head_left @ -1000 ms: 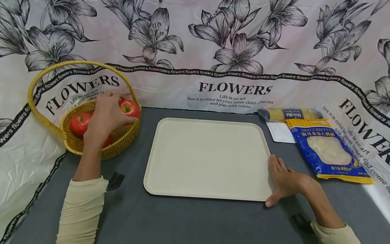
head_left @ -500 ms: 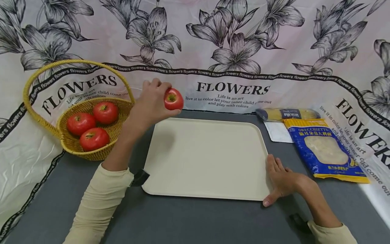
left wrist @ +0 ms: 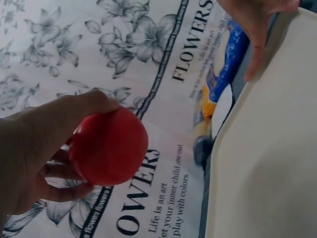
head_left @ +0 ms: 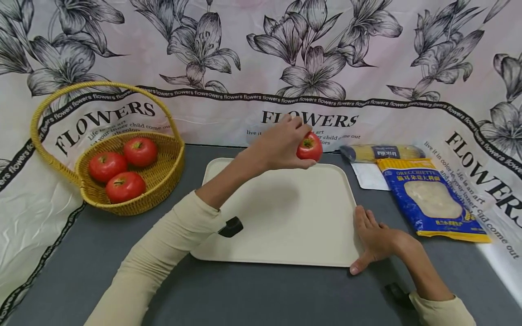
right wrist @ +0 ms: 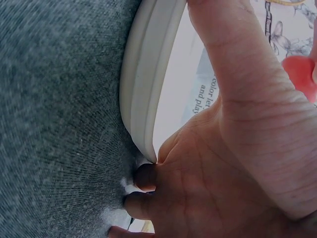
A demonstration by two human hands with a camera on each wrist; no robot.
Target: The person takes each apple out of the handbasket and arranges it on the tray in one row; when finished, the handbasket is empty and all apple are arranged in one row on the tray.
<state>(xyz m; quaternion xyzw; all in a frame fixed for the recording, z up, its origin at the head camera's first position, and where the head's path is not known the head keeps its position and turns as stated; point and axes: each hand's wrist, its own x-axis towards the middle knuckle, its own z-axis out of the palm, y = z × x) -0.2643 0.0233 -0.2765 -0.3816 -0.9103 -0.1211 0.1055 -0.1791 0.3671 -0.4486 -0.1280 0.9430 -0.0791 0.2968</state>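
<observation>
My left hand [head_left: 283,142] grips a red apple [head_left: 310,147] above the far right part of a cream tray [head_left: 261,240]. Thumb and fingers curl round the apple [left wrist: 111,146] in the left wrist view, and a shadow falls on the tray beneath. At the tray's right edge rests my right hand [head_left: 377,240], its fingers extended along the rim and its thumb at the near corner. The right wrist view shows the palm [right wrist: 198,188] against the tray's rim [right wrist: 148,84]. Over on the left, a yellow wicker basket [head_left: 165,181] holds three red apples [head_left: 140,151].
A blue and yellow orecchiette bag [head_left: 436,199] lies right of the tray, beside a white card [head_left: 369,176]. Behind them is a yellowish pasta packet [head_left: 381,153]. The basket's tall handle [head_left: 103,84] arches up before the flowered cloth [head_left: 228,113] at the back.
My left hand has taken an apple out of the basket and carried it rightward over the tray. The right hand has stayed at the tray's right edge.
</observation>
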